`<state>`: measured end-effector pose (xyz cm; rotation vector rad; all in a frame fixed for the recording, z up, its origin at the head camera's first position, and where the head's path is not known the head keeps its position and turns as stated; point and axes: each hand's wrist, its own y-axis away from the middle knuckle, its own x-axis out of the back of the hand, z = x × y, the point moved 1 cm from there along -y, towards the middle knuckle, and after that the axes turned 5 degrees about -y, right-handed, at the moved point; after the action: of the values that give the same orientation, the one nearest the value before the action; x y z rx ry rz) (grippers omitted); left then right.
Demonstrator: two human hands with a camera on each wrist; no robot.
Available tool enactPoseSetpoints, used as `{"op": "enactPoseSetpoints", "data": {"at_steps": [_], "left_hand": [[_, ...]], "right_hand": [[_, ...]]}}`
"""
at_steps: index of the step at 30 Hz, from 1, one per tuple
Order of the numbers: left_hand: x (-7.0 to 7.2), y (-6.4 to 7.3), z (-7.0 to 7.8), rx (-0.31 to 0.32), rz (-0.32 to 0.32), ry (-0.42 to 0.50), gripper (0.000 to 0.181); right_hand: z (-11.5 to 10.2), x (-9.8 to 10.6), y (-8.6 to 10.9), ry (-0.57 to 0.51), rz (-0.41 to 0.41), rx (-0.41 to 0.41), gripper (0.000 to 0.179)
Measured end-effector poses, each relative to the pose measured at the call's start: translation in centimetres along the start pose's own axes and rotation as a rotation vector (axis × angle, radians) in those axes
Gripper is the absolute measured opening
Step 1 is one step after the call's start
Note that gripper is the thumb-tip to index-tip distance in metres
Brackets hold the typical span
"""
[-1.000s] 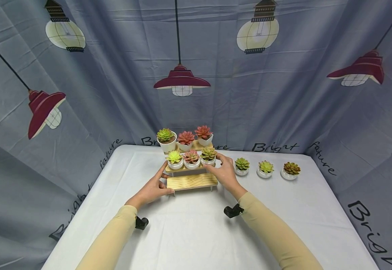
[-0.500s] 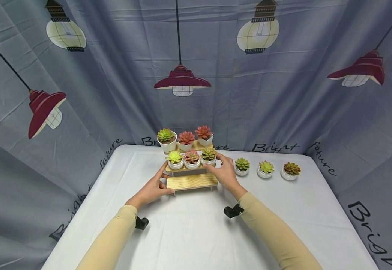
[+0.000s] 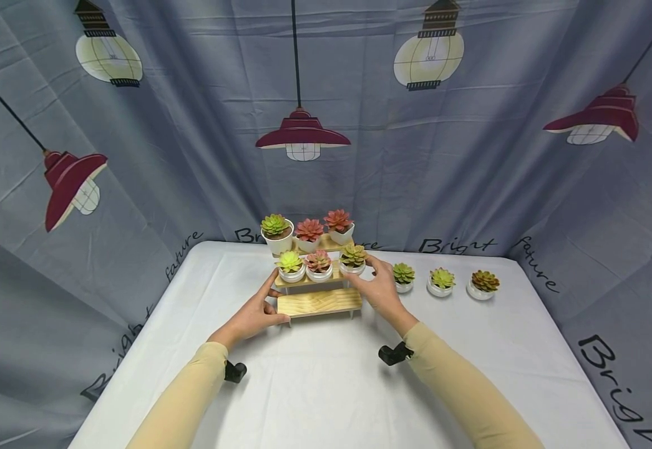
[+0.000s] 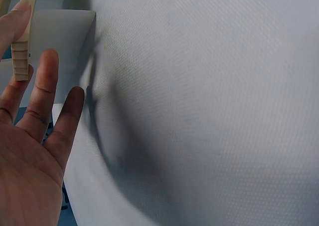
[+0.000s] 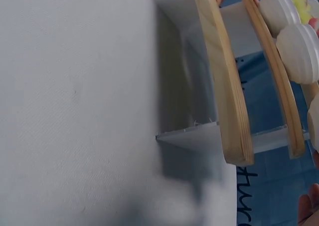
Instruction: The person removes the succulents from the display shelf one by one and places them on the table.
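A tiered wooden plant stand (image 3: 320, 302) stands at the far middle of the white table. My left hand (image 3: 253, 317) holds its left end; in the left wrist view the thumb lies on a wooden shelf end (image 4: 20, 61) while other fingers extend. With thumb and fingers, my right hand (image 3: 380, 292) pinches a small white pot with a yellow-green succulent (image 3: 352, 257) at the right of the middle shelf. Beside it on that shelf sit a pink succulent (image 3: 318, 264) and a bright yellow-green one (image 3: 291, 265). The right wrist view barely shows the right hand (image 5: 310, 206).
The top shelf bears a larger green succulent (image 3: 277, 232) and two red ones, (image 3: 309, 233) among them the middle plant. Right of the stand, a green succulent (image 3: 403, 276), a light-green one (image 3: 441, 280) and a brownish one (image 3: 483, 284) stand in a row. A printed curtain (image 3: 370, 187) hangs behind.
My right hand has shifted slightly right with the yellow-green succulent, leaving a wider gap to the pink one. The left hand and stand have stayed in place.
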<state>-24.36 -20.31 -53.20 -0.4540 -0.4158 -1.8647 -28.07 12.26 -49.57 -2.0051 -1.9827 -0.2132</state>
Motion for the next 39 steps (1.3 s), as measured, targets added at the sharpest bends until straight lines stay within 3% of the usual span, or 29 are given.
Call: {"op": "enactPoseSetpoints", "data": {"at_steps": [9, 19, 39], "left_hand": [[-0.1, 0.1, 0.1, -0.001, -0.013, 0.014, 0.115], [-0.2, 0.1, -0.1, -0.004, -0.005, 0.019, 0.115], [0.0, 0.1, 0.2, 0.019, -0.025, -0.003, 0.115]], "right_hand": [[0.6, 1.6, 0.5, 0.043, 0.003, -0.014, 0.082], [2.0, 3.0, 1.9, 0.058, -0.015, -0.089, 0.087], [6.6, 5.8, 3.8, 0.135, -0.027, -0.158, 0.086]]}}
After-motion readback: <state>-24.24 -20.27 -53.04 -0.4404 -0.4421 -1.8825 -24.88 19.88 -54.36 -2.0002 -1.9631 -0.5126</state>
